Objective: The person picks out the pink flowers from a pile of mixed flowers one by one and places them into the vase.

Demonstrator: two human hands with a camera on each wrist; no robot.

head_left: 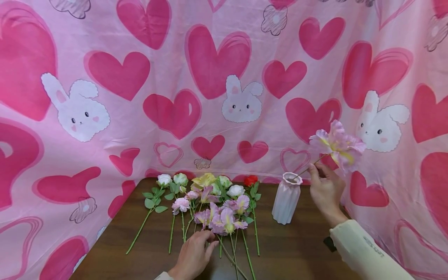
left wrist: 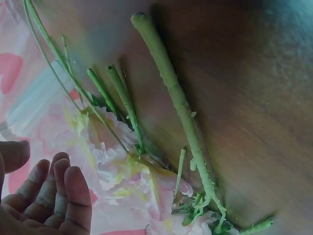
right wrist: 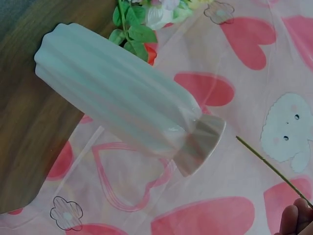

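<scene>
My right hand [head_left: 327, 192] pinches the thin stem of a large pale purple artificial flower [head_left: 336, 146] with yellow on its petals, beside the white fluted vase [head_left: 286, 202]. In the right wrist view the bare end of the stem [right wrist: 271, 166] points at the mouth of the upright vase [right wrist: 120, 93], a small gap apart. Near the stems of several purple flowers [head_left: 227, 223] on the table, my left hand [head_left: 195, 252] has loosely bent fingers. The left wrist view shows that hand [left wrist: 51, 200] holding nothing, thumb apart from the fingers.
On the brown table [head_left: 108, 249] lie more artificial flowers: a white rose [head_left: 163, 179] at left, a yellow bloom [head_left: 204, 179], pink blooms [head_left: 181, 205] and a red rose [head_left: 250, 181]. Behind hangs a pink cloth [head_left: 161, 74] with hearts and rabbits.
</scene>
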